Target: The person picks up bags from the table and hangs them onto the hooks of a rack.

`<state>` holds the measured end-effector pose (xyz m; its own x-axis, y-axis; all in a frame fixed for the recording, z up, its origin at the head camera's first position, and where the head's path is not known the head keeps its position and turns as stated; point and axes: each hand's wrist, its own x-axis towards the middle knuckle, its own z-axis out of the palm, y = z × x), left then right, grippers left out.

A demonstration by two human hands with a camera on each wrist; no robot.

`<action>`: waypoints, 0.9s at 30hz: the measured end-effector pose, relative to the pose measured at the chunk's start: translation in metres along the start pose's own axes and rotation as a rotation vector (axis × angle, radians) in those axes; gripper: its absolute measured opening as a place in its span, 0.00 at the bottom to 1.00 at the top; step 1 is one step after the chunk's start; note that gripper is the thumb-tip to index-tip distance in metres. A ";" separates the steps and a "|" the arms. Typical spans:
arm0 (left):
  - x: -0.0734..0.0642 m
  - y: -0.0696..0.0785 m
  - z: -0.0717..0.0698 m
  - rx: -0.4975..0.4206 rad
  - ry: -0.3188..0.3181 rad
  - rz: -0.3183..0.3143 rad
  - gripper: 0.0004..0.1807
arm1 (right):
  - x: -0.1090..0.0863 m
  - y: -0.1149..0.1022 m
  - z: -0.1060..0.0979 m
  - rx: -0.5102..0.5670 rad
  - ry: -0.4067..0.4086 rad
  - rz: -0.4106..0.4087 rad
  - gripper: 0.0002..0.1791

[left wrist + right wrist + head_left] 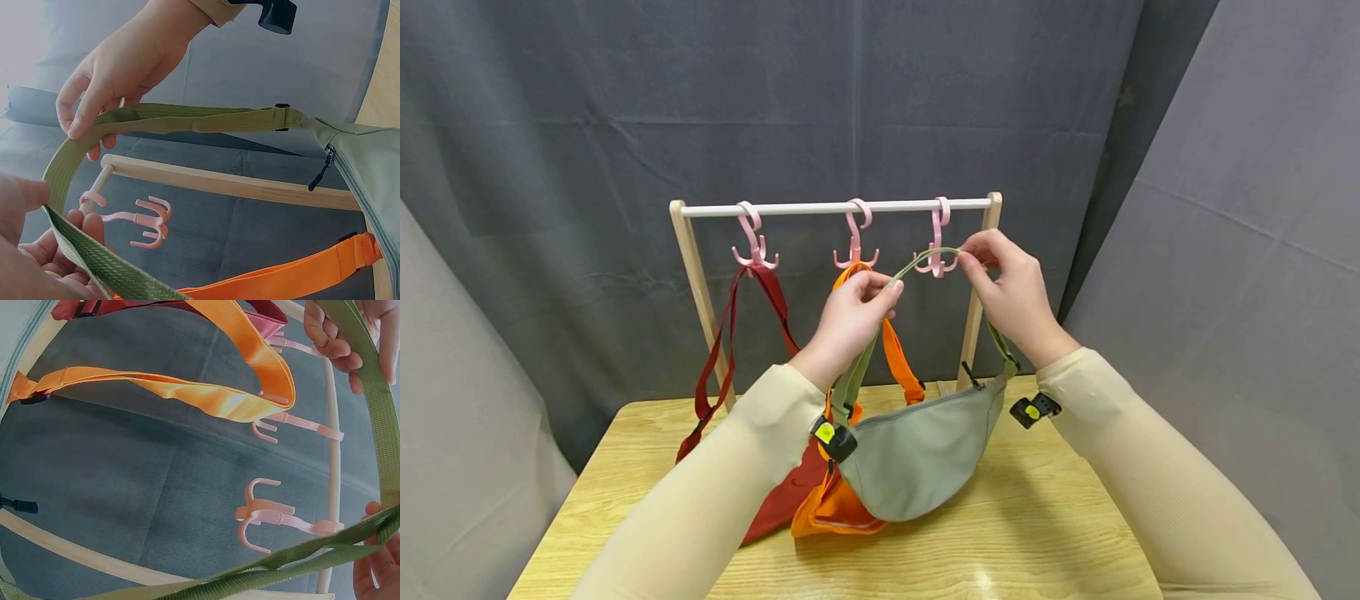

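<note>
A grey-green waist bag [925,454] hangs by its green strap [917,261] between my two hands. My left hand [859,310] pinches the strap on the left, and my right hand [1011,283] pinches it on the right, so the webbing arches between them. Behind that arch is the right pink hook [937,242], which carries nothing; in the right wrist view this hook [265,514] shows apart from the strap. An orange bag [838,507] has its strap looped over the middle pink hook [854,233], partly hidden behind my left hand.
A red bag [786,500] hangs by its strap from the left pink hook [751,237]. The hooks sit on a white rail [805,209] with wooden legs [696,275], standing on a wooden table [1037,533]. Grey curtains [775,100] surround the table.
</note>
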<state>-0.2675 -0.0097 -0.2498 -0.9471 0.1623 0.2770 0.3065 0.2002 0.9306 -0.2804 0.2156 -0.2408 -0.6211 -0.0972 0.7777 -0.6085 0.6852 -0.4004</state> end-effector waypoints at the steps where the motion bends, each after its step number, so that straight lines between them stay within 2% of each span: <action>1: 0.001 0.000 0.000 0.003 0.003 -0.003 0.15 | 0.000 0.000 0.001 0.004 0.003 0.000 0.08; 10: 0.008 -0.002 0.003 0.002 0.016 -0.020 0.16 | 0.004 0.004 0.008 0.008 0.017 0.014 0.08; 17: 0.012 -0.005 0.006 -0.035 0.038 -0.028 0.16 | 0.006 0.011 0.016 0.037 0.061 -0.015 0.07; 27: 0.020 -0.012 0.016 -0.063 0.057 -0.090 0.18 | 0.006 0.017 0.021 0.018 0.049 0.027 0.08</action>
<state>-0.2887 0.0067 -0.2591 -0.9748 0.0911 0.2035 0.2155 0.1504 0.9648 -0.3054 0.2115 -0.2532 -0.6130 -0.0428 0.7889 -0.6004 0.6742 -0.4300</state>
